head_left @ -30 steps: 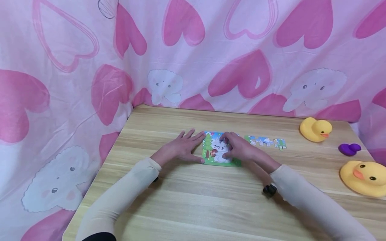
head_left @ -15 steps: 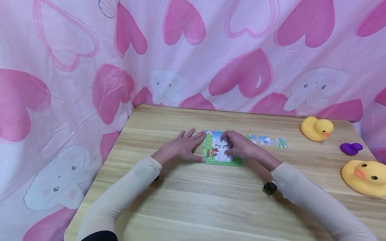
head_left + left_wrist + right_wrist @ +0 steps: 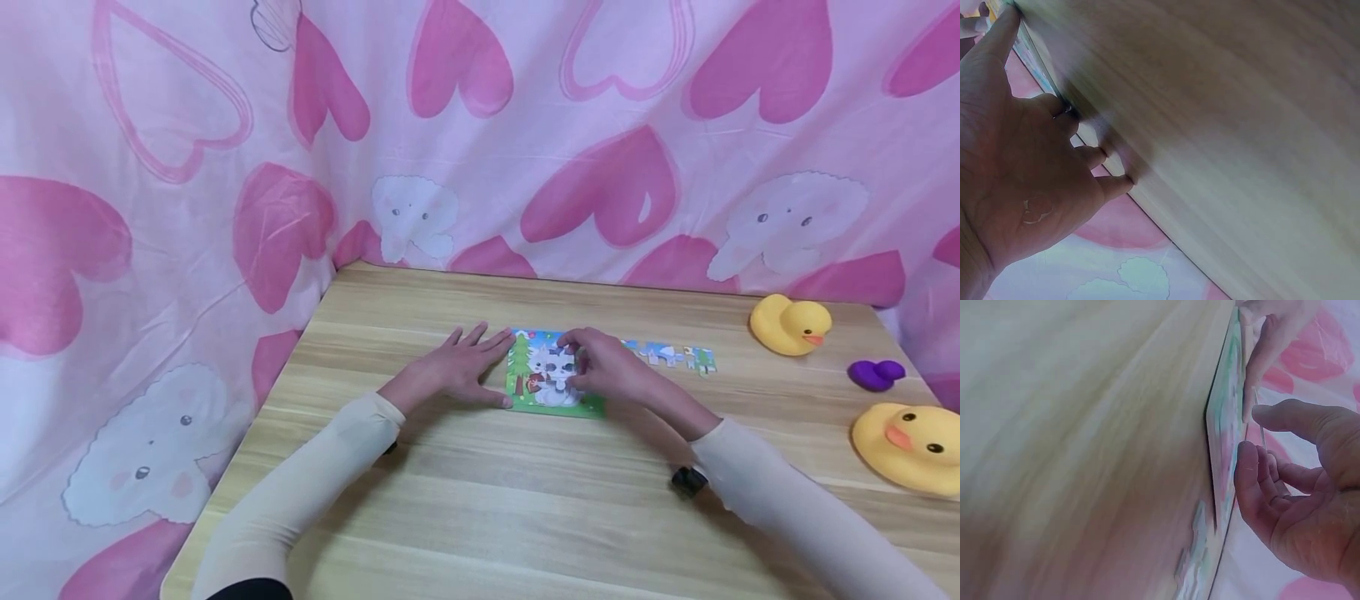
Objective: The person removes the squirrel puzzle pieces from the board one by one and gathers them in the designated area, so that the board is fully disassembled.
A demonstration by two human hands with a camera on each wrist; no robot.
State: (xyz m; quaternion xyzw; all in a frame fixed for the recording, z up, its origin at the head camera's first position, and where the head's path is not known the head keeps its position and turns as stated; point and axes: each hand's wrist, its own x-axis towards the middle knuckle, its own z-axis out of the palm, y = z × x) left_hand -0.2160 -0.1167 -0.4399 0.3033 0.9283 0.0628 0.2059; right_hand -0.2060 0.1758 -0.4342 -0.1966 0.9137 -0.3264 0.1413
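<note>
A puzzle board (image 3: 555, 408) with a white cartoon animal and a green tree lies flat on the wooden table. My left hand (image 3: 468, 367) rests at its left edge, fingers spread, thumb at the lower corner. In the left wrist view the left hand's fingertips (image 3: 1124, 182) reach down to the tabletop. Over the board's right part, my right hand (image 3: 611, 367) pinches a thin puzzle piece (image 3: 1262, 430) between thumb and fingers, seen edge-on and raised off the board in the right wrist view. Greyish patches show in the animal picture beside these fingers. The hand hides the board's right side.
Several loose puzzle pieces (image 3: 663, 355) lie in a row right of the board. Two yellow rubber ducks (image 3: 787, 323) and a small purple duck (image 3: 876, 375) stand at the right. A pink heart-print curtain (image 3: 600, 183) hangs behind the table (image 3: 450, 500).
My right hand has lifted and shifted slightly right with the puzzle piece, and greyish patches now show in the animal picture. The left hand has stayed put.
</note>
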